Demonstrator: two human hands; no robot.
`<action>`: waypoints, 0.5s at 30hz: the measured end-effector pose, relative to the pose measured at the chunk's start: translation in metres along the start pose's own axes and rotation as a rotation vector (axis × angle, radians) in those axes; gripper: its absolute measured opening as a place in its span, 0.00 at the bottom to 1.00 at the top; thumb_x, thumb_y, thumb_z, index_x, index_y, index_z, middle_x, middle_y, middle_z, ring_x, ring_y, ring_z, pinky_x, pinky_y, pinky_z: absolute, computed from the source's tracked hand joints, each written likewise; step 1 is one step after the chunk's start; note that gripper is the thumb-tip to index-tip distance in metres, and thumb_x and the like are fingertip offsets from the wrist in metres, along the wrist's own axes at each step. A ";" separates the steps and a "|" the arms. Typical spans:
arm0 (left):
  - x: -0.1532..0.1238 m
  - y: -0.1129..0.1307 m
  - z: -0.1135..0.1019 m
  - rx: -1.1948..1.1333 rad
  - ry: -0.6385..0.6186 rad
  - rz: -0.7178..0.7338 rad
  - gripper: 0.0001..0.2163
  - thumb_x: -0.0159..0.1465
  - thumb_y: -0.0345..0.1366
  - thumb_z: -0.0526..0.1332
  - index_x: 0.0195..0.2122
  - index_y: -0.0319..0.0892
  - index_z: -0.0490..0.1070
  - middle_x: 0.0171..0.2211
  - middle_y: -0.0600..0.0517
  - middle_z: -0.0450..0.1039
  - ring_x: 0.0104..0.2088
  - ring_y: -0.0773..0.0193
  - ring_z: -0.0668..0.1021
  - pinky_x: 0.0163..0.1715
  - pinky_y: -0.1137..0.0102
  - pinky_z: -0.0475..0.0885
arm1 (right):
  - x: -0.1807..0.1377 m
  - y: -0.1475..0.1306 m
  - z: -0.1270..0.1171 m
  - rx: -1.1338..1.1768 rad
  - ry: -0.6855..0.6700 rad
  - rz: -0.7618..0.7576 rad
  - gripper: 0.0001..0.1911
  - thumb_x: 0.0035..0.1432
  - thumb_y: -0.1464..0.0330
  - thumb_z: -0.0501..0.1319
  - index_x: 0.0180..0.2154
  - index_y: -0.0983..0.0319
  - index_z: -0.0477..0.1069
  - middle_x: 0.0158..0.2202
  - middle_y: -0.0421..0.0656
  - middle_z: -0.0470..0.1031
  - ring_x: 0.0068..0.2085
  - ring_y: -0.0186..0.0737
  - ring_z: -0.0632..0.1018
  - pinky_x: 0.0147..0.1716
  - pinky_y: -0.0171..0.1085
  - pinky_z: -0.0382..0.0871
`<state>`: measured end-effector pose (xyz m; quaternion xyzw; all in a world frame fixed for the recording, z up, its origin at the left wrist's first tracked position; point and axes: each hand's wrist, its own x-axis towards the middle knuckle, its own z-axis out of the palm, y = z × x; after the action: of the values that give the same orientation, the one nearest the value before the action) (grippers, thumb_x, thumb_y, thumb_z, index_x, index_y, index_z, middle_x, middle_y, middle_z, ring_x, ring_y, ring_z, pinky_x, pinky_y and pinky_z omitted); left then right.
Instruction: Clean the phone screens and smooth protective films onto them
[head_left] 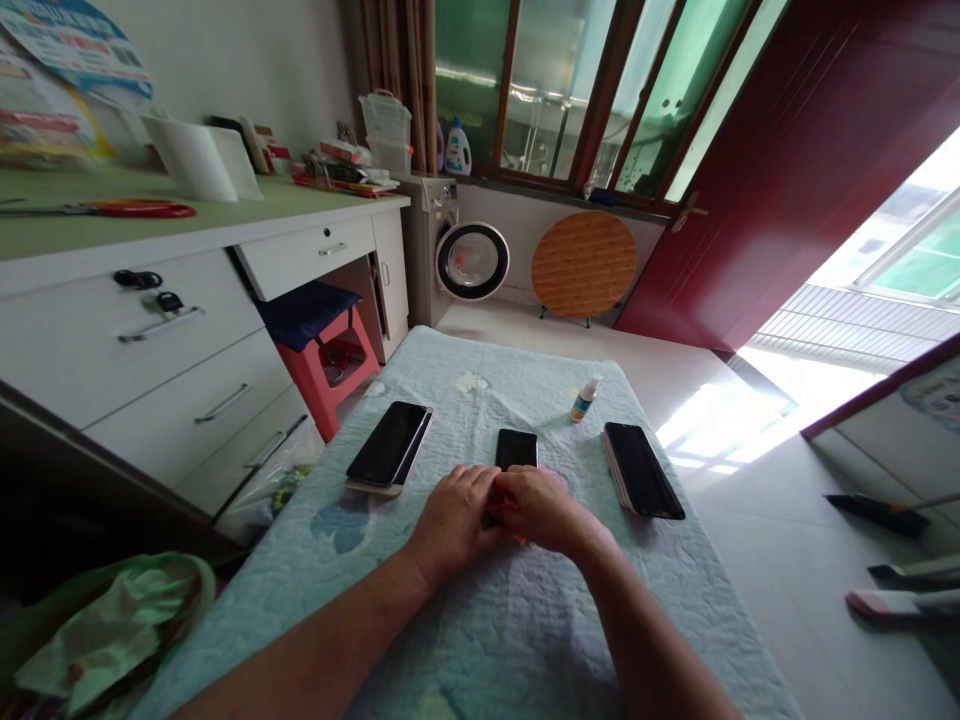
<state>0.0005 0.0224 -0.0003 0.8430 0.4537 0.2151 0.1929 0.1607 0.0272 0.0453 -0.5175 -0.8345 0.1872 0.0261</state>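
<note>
A black phone point(516, 447) lies face up in the middle of a pale blue quilted cloth point(465, 620). My left hand point(455, 521) and my right hand point(541, 508) rest together over its near end, fingers bent down onto it; whether they grip it is unclear. A stack of phones point(388, 445) lies to the left and another stack point(642, 469) to the right, both dark screens up. A small spray bottle point(584, 399) stands beyond the right stack.
A white desk with drawers point(150, 330) runs along the left, a red stool point(326, 345) tucked beneath it. A washing machine point(457, 255) and a round wooden tabletop point(583, 263) stand by the far wall. A green plastic bag point(112, 620) sits at lower left.
</note>
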 end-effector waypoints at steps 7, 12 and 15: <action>-0.001 0.002 -0.004 0.031 -0.018 0.013 0.23 0.58 0.54 0.63 0.48 0.44 0.69 0.47 0.47 0.71 0.46 0.51 0.71 0.48 0.59 0.66 | 0.001 0.017 0.000 0.041 -0.010 0.097 0.06 0.55 0.72 0.58 0.34 0.61 0.73 0.33 0.40 0.75 0.33 0.33 0.71 0.30 0.31 0.54; -0.001 0.001 -0.003 0.051 -0.040 0.016 0.27 0.57 0.54 0.64 0.51 0.41 0.68 0.49 0.44 0.71 0.49 0.49 0.71 0.51 0.57 0.65 | 0.001 0.030 0.000 0.041 0.042 0.180 0.05 0.55 0.71 0.58 0.35 0.62 0.72 0.34 0.42 0.75 0.34 0.33 0.72 0.31 0.32 0.54; -0.001 0.000 -0.003 0.061 -0.039 0.018 0.30 0.56 0.55 0.64 0.53 0.40 0.67 0.50 0.43 0.71 0.50 0.48 0.71 0.52 0.56 0.65 | 0.001 0.032 -0.002 0.014 0.054 0.221 0.05 0.57 0.71 0.57 0.34 0.62 0.72 0.34 0.42 0.76 0.34 0.34 0.72 0.31 0.32 0.53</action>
<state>-0.0013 0.0217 0.0021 0.8567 0.4485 0.1862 0.1740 0.1884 0.0410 0.0358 -0.6110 -0.7700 0.1809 0.0314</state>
